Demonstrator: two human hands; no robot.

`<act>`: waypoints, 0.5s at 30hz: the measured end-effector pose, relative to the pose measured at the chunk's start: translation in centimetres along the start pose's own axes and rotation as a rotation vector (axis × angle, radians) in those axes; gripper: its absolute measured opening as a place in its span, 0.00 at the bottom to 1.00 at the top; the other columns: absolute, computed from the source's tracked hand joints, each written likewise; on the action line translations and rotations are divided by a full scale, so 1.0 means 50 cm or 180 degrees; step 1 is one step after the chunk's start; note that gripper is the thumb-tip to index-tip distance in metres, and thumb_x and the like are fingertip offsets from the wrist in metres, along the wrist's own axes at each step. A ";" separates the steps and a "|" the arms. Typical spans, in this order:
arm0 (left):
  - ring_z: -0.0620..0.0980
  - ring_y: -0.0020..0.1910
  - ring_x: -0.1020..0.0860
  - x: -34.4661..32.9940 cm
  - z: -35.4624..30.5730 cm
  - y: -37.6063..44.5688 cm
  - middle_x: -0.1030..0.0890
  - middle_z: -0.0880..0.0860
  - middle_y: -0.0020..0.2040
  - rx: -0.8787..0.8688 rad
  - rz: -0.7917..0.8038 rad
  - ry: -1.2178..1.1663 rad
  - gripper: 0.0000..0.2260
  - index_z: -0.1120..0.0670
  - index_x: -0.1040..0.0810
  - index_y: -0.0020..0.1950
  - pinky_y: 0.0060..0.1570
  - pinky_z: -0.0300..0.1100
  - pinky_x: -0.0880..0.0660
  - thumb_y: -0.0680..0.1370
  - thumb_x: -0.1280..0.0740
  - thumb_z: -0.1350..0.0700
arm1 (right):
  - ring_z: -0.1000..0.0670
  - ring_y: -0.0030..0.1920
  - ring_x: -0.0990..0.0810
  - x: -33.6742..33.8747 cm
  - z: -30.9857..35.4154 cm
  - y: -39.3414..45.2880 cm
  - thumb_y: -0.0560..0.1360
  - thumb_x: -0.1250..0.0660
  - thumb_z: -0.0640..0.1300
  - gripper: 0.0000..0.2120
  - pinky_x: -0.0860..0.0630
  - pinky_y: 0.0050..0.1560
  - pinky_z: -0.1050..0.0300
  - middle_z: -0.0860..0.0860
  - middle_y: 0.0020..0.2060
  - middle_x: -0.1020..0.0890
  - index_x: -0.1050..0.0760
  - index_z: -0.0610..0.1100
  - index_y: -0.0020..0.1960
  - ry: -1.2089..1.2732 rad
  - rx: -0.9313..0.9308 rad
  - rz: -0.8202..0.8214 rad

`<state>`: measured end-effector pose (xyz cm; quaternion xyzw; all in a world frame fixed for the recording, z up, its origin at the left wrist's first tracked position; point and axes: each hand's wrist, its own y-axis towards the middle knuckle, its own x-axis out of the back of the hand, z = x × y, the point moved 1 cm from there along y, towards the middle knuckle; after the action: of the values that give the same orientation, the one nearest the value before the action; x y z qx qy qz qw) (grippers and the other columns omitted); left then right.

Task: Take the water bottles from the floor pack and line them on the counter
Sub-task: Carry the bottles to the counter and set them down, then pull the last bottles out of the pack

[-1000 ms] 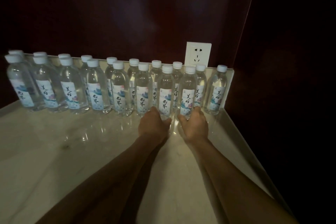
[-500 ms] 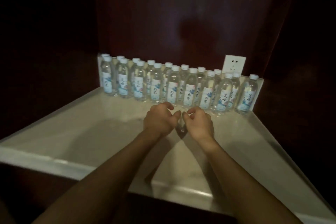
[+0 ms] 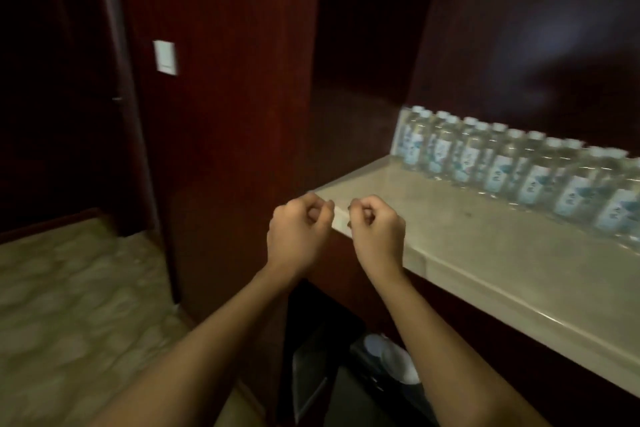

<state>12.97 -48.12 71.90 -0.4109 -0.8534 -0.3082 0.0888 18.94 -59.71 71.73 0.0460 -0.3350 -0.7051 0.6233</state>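
Closely rowed water bottles [image 3: 498, 168], clear, white caps, pale blue labels

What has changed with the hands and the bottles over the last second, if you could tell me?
Both hands left the front-row bottles and drew back; the left hand and right hand are now curled and empty over the near corner of the counter. The view swung left. The bottles stay upright in rows.

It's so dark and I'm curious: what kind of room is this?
Probably a hotel room or similar lodging: dark red wood panels, a pale stone counter lined with water bottles, and a patterned floor.
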 end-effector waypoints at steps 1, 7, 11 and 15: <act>0.44 0.32 0.22 0.039 0.029 -0.009 0.22 0.45 0.30 0.0063 -0.0115 0.0038 0.13 0.49 0.21 0.40 0.34 0.41 0.29 0.81 0.36 0.47 | 0.45 0.34 0.22 -0.035 0.017 -0.024 0.76 0.36 0.47 0.14 0.24 0.38 0.46 0.47 0.29 0.20 0.25 0.41 0.35 0.0063 0.0074 0.0121; 0.46 0.30 0.21 0.212 0.213 -0.078 0.21 0.48 0.27 0.0706 -0.0696 0.0242 0.20 0.48 0.25 0.32 0.35 0.49 0.23 0.80 0.40 0.41 | 0.51 0.34 0.20 -0.237 0.059 -0.155 0.79 0.36 0.50 0.13 0.23 0.38 0.49 0.51 0.31 0.18 0.23 0.46 0.39 0.0245 0.0367 0.1019; 0.50 0.32 0.19 0.280 0.345 -0.113 0.20 0.50 0.29 0.1157 -0.0875 0.0377 0.22 0.51 0.22 0.33 0.39 0.55 0.21 0.76 0.41 0.37 | 0.51 0.34 0.20 -0.366 0.060 -0.232 0.79 0.35 0.47 0.12 0.24 0.39 0.50 0.50 0.31 0.18 0.22 0.43 0.40 0.0431 0.0277 0.1615; 0.52 0.32 0.18 0.329 0.488 -0.127 0.18 0.51 0.30 0.1615 -0.0969 0.0416 0.24 0.52 0.19 0.37 0.40 0.55 0.19 0.74 0.42 0.35 | 0.48 0.34 0.20 -0.507 0.025 -0.301 0.78 0.35 0.47 0.12 0.23 0.45 0.48 0.49 0.29 0.19 0.23 0.43 0.37 0.0516 -0.0088 0.2203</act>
<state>0.04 -25.87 56.28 -0.2222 -0.9474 -0.1208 0.1961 11.13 -36.14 55.77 -0.0229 -0.2707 -0.4507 0.8504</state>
